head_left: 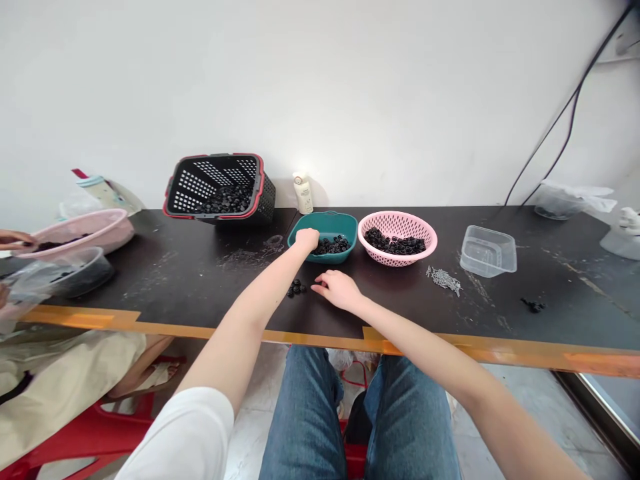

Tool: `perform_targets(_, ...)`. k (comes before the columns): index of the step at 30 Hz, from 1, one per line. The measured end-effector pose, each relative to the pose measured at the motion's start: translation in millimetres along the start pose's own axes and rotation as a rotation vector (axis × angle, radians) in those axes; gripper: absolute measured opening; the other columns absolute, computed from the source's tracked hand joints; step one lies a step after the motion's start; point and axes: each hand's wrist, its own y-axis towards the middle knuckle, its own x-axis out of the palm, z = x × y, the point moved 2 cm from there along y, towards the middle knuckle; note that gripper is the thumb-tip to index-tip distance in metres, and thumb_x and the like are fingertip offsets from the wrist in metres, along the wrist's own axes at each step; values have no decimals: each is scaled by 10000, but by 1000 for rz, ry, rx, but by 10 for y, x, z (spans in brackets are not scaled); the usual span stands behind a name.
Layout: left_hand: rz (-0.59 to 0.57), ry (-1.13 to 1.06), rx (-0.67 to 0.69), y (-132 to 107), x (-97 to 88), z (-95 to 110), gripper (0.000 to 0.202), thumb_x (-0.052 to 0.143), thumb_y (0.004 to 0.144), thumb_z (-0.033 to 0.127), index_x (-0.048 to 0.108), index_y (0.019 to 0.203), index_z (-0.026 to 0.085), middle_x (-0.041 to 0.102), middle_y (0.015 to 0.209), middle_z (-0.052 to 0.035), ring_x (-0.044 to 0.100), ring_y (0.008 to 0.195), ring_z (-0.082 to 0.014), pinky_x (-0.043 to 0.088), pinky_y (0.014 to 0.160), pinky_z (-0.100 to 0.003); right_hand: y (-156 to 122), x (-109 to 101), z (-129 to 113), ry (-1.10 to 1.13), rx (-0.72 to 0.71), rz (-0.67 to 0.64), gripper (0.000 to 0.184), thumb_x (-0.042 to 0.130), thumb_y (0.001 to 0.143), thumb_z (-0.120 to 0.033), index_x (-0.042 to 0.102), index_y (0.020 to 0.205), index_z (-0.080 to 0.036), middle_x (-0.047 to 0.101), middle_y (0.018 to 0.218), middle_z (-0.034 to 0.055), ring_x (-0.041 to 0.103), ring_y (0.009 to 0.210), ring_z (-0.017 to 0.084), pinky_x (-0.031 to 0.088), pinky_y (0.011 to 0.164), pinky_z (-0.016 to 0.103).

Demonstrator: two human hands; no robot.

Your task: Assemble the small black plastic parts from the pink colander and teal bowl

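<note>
My left hand reaches into the teal bowl, which holds small black rings; its fingers curl down among them and I cannot see what they hold. My right hand rests on the black table with the fingers bent and pointing left. It lies just right of a small cluster of black rings. Beside the teal bowl stands a pink colander with more black rings.
A tilted black basket with a red rim holds black rings at the back. A white bottle, a clear plastic tub, a pile of small screws and a few loose black parts are about. Another person's hand is at a pink basin on the left.
</note>
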Motion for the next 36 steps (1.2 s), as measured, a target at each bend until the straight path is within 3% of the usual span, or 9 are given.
perform_targets(3,13,0,2,7,1,14,315,545,890,346,564,1118,129,595,1115,-87,595,981,-192,508,849,-405,129,189,-145,-66,28,15,347,482,904,-449,703,979,-193,660,923,85,600,881,210,442,768,298)
perform_targets(6,84,3,29,-22,-48,-13,280,518,903,307,585,1094,112,599,1113,-114,590,1009,-215,489,866,-399,144,317,-202,-89,-3,58,321,488,904,-436,711,973,-216,640,916,76,585,877,206,437,781,301)
perform_targets(10,221,2,90,-77,-148,-76,269,454,903,215,599,1102,106,570,1162,-177,553,1096,-270,454,872,-352,116,379,-211,-44,-24,88,267,546,879,-402,703,980,-210,632,919,66,577,873,200,441,794,304)
perform_targets(14,253,-8,141,-91,-174,-128,193,549,849,260,638,985,157,611,1081,-133,593,1013,-257,456,801,-309,120,405,-206,18,-44,106,250,585,854,-380,702,977,-197,634,948,80,581,903,216,439,827,329)
perform_targets(17,269,-15,161,-104,-156,-162,179,615,806,288,630,945,176,646,980,-101,619,926,-243,448,747,-295,157,458,-182,263,-11,79,175,661,795,-305,694,925,-192,651,912,64,607,848,196,456,792,322)
perform_targets(21,317,-22,166,-167,-145,-205,203,637,792,295,599,964,193,659,932,-86,624,895,-236,426,720,-288,258,569,-138,866,270,-4,240,783,612,-218,633,795,-177,647,723,-3,619,659,149,486,658,281)
perform_targets(25,369,-36,150,-278,-155,-227,212,627,805,313,579,970,189,666,907,-85,630,862,-230,413,710,-286,345,587,-184,1236,359,44,329,827,499,-250,573,696,-181,647,665,-18,622,653,147,488,702,302)
perform_targets(30,461,-67,141,-451,-205,-245,220,572,845,349,555,997,190,661,957,-82,623,899,-232,401,752,-304,332,541,-284,1473,303,83,373,832,489,-339,559,686,-176,650,667,-23,607,629,126,483,725,308)
perform_targets(36,543,-93,133,-546,-325,-319,204,521,879,336,537,1005,177,649,983,-86,612,920,-237,384,771,-320,303,511,-318,1482,220,197,345,827,515,-351,582,686,-179,636,669,-33,587,625,118,485,718,296)
